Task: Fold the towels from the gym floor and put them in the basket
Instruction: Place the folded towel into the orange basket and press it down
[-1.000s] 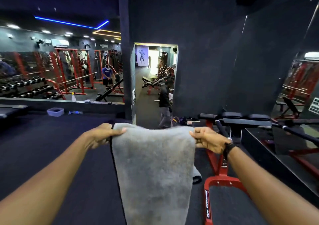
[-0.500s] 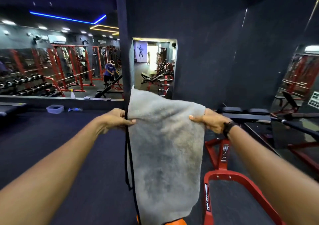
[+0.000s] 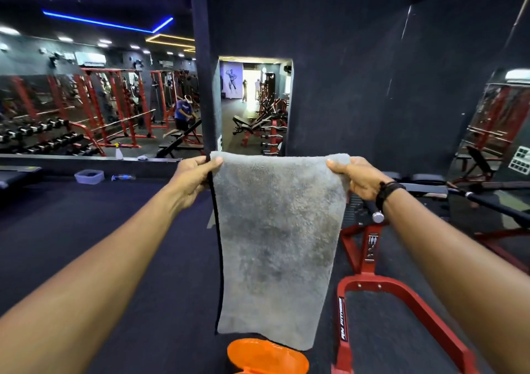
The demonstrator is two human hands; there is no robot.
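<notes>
plainly the grey towel is held up by its top edge — the left hand pinches the upper left corner, the right hand pinches the upper right, fingers curled onto the cloth. its long axis hangs straight down from the fingers, the free lower edge ending just above the orange basket. both hands are equally near — the next fold is judged to bring them together, or the top edge down.

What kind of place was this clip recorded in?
A commercial gym, almost certainly: dumbbell racks and red squat racks show on the left, and a weight bench stands through the doorway beyond the grey towel.
</notes>
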